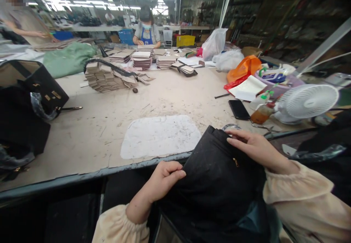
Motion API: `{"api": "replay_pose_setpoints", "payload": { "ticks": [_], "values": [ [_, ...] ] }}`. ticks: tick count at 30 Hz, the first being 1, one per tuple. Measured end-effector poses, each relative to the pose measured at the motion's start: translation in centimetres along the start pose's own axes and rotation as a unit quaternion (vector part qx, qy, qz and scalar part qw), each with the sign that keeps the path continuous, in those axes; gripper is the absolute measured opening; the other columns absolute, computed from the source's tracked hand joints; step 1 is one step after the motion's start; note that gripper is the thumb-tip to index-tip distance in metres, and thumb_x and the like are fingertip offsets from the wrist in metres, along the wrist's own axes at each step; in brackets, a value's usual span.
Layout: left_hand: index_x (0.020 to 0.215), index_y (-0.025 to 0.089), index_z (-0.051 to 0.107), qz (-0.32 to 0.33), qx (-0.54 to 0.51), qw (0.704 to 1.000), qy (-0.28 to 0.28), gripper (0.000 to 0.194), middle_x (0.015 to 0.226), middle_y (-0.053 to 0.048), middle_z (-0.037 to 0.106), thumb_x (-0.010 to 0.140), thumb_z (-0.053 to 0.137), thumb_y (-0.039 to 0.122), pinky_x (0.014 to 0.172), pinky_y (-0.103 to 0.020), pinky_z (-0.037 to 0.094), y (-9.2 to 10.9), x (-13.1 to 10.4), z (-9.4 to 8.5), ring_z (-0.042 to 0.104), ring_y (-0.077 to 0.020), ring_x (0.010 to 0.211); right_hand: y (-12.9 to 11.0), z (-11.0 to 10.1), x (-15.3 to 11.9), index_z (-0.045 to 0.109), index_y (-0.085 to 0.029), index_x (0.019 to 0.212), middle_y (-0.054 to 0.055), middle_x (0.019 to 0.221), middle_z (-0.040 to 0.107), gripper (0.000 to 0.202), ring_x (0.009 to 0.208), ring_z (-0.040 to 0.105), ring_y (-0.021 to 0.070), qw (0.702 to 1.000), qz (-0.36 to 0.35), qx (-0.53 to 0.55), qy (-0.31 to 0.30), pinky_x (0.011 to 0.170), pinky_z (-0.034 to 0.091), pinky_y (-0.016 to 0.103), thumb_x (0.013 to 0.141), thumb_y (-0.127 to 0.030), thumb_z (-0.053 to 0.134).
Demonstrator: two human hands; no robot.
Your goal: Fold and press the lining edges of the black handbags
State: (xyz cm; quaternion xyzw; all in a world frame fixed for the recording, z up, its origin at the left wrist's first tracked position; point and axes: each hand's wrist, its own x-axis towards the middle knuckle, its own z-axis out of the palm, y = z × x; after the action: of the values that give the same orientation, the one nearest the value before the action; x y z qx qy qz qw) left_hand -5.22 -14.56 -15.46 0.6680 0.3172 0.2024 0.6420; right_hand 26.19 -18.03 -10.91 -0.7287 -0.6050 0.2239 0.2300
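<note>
A black fabric bag piece with a small gold zipper pull [211, 173] is held up at the near edge of the table, tilted. My left hand [167, 177] pinches its left edge between thumb and fingers. At the upper right edge my right hand [251, 146] grips the same piece, thumb on the near face and fingers over the top. Just beyond it on the tabletop lies a worn white sheet [161, 137]. The lower part of the black piece drops into shadow below the table edge.
Black handbags [30, 104] stand at left. Stacked brown panels [105, 76] lie farther back. On the right are a phone [239, 109], a bottle of amber liquid [261, 114], a white fan [309, 100] and a purple basin [285, 87]. A masked person [146, 34] sits across the table.
</note>
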Motion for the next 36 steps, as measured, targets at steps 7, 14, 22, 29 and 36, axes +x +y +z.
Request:
{"api": "replay_pose_setpoints", "payload": {
  "ticks": [7, 14, 22, 29, 36],
  "values": [
    [0.055, 0.014, 0.040, 0.022, 0.045, 0.999, 0.019, 0.039, 0.057, 0.003, 0.031, 0.085, 0.054, 0.035, 0.053, -0.022, 0.024, 0.1, -0.1, 0.1, 0.030, -0.0072, 0.056, 0.6, 0.4, -0.2, 0.060, -0.019, 0.119, 0.008, 0.122, 0.062, 0.053, 0.112, 0.056, 0.0291, 0.998, 0.025, -0.001, -0.058, 0.095, 0.045, 0.038, 0.078, -0.053, 0.058],
    [0.075, 0.010, 0.064, -0.052, -0.070, 0.996, -0.033, 0.027, 0.068, -0.002, 0.057, 0.079, 0.062, 0.037, 0.060, -0.022, 0.037, 0.6, -0.5, -0.3, 0.048, -0.0113, 0.064, -0.4, 0.4, -1.2, 0.066, -0.017, 0.106, 0.006, 0.102, 0.070, 0.044, 0.092, 0.064, 0.0280, 0.980, 0.083, 0.122, -0.131, 0.079, 0.051, 0.034, 0.079, -0.051, 0.057],
    [0.095, 0.012, 0.069, -0.084, -0.166, 0.977, -0.103, 0.028, 0.083, -0.006, 0.067, 0.083, 0.058, 0.035, 0.070, -0.024, 0.044, 0.9, -1.2, -0.7, 0.058, -0.0154, 0.074, -0.2, 0.6, -1.2, 0.066, -0.017, 0.101, 0.005, 0.100, 0.071, 0.045, 0.092, 0.064, 0.0271, 0.984, 0.087, 0.110, -0.106, 0.081, 0.049, 0.033, 0.075, -0.053, 0.061],
    [0.085, 0.011, 0.068, -0.040, -0.052, 0.993, -0.101, 0.033, 0.073, -0.003, 0.061, 0.086, 0.052, 0.040, 0.063, -0.022, 0.042, 0.4, -0.9, -0.7, 0.051, -0.0127, 0.067, -0.4, 0.7, -1.1, 0.068, -0.020, 0.096, 0.004, 0.098, 0.071, 0.037, 0.092, 0.064, 0.0264, 0.987, 0.084, 0.090, -0.104, 0.078, 0.050, 0.029, 0.078, -0.050, 0.059],
    [0.087, 0.011, 0.068, -0.065, -0.099, 0.988, -0.099, 0.031, 0.078, -0.005, 0.065, 0.085, 0.053, 0.038, 0.067, -0.024, 0.044, 0.3, -0.9, -1.0, 0.055, -0.0137, 0.069, -0.2, 0.6, -1.0, 0.069, -0.019, 0.092, 0.005, 0.093, 0.072, 0.037, 0.088, 0.064, 0.0272, 0.987, 0.086, 0.090, -0.104, 0.073, 0.051, 0.029, 0.077, -0.051, 0.059]
  ]
}}
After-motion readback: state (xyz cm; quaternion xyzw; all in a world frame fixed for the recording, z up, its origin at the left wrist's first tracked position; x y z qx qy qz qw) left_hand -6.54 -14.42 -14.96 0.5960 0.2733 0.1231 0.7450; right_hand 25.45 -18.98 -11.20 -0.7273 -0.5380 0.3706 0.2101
